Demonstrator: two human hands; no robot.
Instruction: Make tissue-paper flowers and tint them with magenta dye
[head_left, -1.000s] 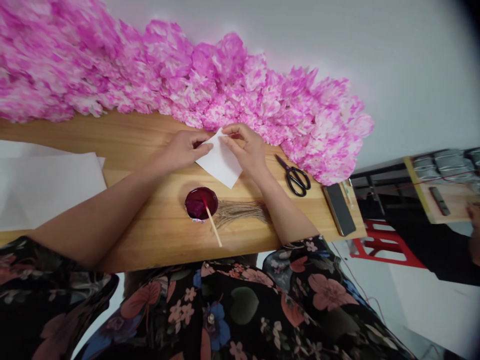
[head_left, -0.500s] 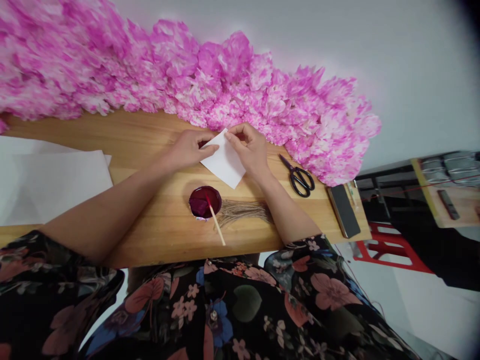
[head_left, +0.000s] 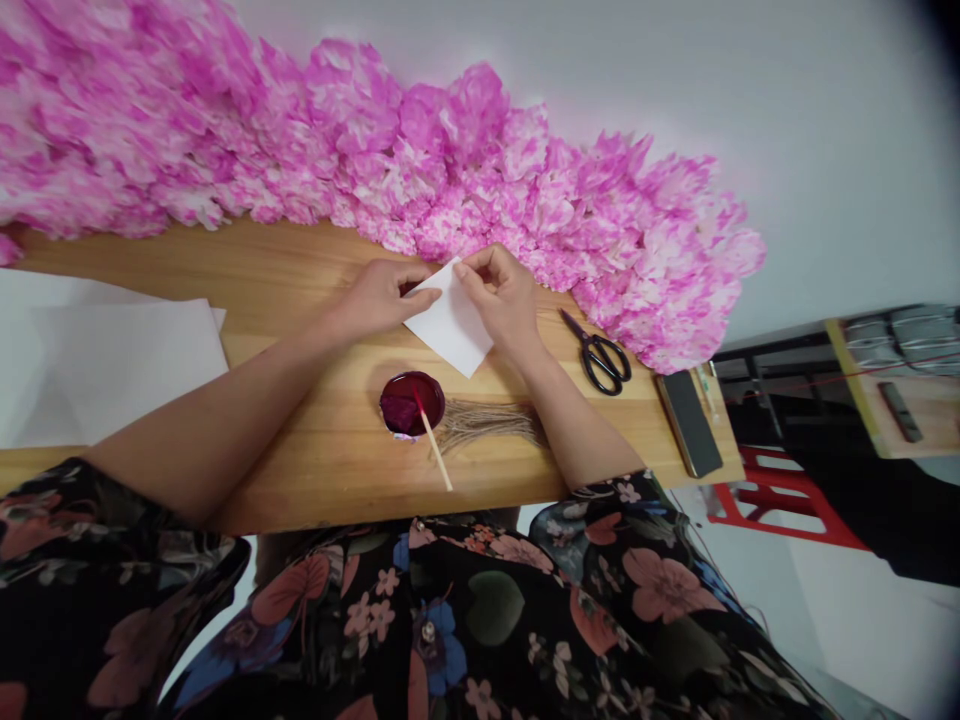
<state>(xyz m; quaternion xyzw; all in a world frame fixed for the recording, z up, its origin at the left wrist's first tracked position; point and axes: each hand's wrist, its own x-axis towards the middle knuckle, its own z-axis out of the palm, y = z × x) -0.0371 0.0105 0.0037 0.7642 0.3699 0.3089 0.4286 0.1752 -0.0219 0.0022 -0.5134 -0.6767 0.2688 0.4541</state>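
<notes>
The left hand (head_left: 390, 296) and the right hand (head_left: 502, 298) each pinch the small white paper (head_left: 455, 330), thumbs against fingers, both hands partly closed; the paper is between them, above the wooden table (head_left: 300, 480) and near the dish of dark red stuff (head_left: 401, 412), with pink flowers (head_left: 465, 180) behind it
</notes>
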